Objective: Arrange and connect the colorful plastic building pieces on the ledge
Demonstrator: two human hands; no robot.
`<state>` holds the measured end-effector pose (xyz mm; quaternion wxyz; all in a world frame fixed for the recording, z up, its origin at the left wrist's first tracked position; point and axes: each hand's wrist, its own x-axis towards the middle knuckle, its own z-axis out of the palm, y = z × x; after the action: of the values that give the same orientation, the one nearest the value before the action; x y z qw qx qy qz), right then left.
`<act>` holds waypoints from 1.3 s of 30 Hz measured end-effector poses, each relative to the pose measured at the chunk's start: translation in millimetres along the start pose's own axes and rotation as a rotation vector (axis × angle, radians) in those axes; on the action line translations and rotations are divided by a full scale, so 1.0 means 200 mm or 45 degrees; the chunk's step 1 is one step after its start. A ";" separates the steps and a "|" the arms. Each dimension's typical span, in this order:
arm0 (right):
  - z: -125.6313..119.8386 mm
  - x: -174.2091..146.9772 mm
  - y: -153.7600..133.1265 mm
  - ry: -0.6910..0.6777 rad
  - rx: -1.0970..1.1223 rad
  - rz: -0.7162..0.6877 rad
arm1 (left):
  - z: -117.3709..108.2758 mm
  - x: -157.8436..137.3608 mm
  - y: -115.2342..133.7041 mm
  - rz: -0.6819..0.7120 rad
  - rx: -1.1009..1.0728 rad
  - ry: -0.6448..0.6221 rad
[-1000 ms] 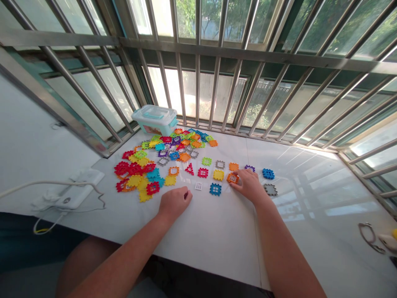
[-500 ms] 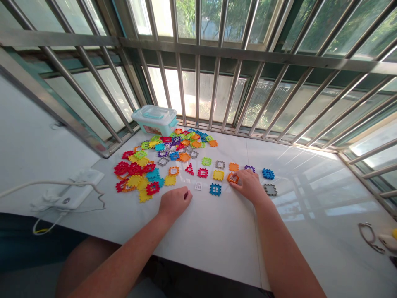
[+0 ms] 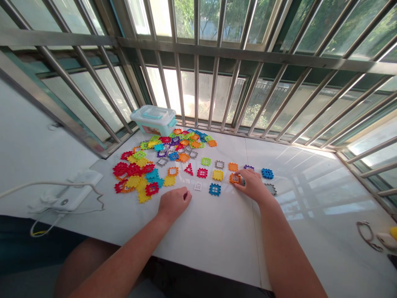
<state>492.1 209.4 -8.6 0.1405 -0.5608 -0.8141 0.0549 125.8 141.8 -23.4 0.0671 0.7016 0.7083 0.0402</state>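
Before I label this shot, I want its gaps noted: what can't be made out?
Head view:
Purple piece: lower part hidden by the right hand.
Gray frame: left side behind the same hand.
Left hand: curled fingers hide its palm.
Box label: too small to read.
Dark object: cut off by the right edge.

I log on screen: windows (image 3: 203, 95) behind metal bars (image 3: 196, 82); greenery (image 3: 186, 16) outside; white wall (image 3: 27, 136), left; glossy white tabletop (image 3: 214, 236); daylight.
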 end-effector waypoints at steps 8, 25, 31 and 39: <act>0.01 0.01 -0.03 -0.013 0.028 -0.011 | -0.02 0.00 0.01 -0.008 -0.012 -0.035; 0.04 0.01 -0.02 -0.013 0.040 -0.020 | -0.02 0.00 0.01 -0.012 -0.006 -0.032; 0.05 0.02 -0.01 -0.024 0.034 -0.028 | -0.01 0.00 0.00 -0.001 -0.016 -0.028; 0.06 0.02 0.00 -0.013 -0.006 -0.021 | -0.01 0.00 0.00 0.002 -0.026 -0.013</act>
<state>486.4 213.7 -20.1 0.1352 -0.5542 -0.8195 0.0546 125.4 141.2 -22.2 0.0779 0.7016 0.7069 0.0437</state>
